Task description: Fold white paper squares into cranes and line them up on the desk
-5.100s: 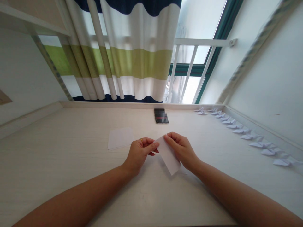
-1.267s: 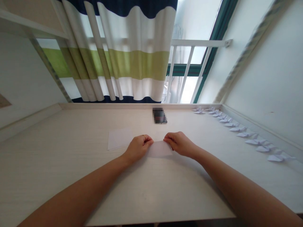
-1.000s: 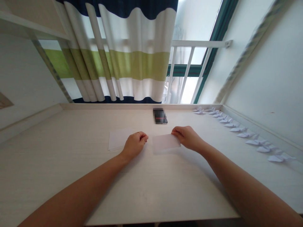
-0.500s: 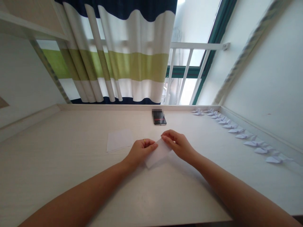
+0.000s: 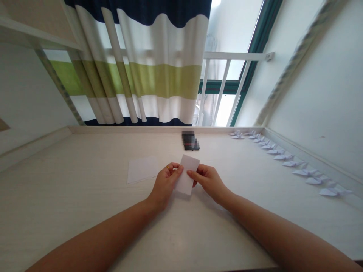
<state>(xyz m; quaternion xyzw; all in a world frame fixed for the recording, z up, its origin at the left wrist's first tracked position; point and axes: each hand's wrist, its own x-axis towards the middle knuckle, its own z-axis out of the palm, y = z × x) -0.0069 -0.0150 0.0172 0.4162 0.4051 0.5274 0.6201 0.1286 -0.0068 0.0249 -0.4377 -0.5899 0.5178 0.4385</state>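
Observation:
A folded white paper (image 5: 186, 182), narrow and rectangular, is held upright and slightly tilted above the middle of the table. My left hand (image 5: 166, 183) pinches its left edge between thumb and fingers, a gold ring on one finger. On the right edge, my right hand (image 5: 209, 180) grips it with the thumb on the front face and the fingers partly hidden behind. Flat white sheets (image 5: 142, 169) lie on the table just left of my left hand.
A dark phone (image 5: 191, 141), partly pixelated, lies beyond the paper. Several folded white paper figures (image 5: 293, 163) stand in a row along the table's right side. At the back, a raised rim (image 5: 127, 129) borders the table (image 5: 70, 196) below a curtain (image 5: 167, 79).
The paper has turned from slanting to nearly upright and looks narrower. My right hand has moved from its upper corner down to its right side, and my left hand has shifted slightly.

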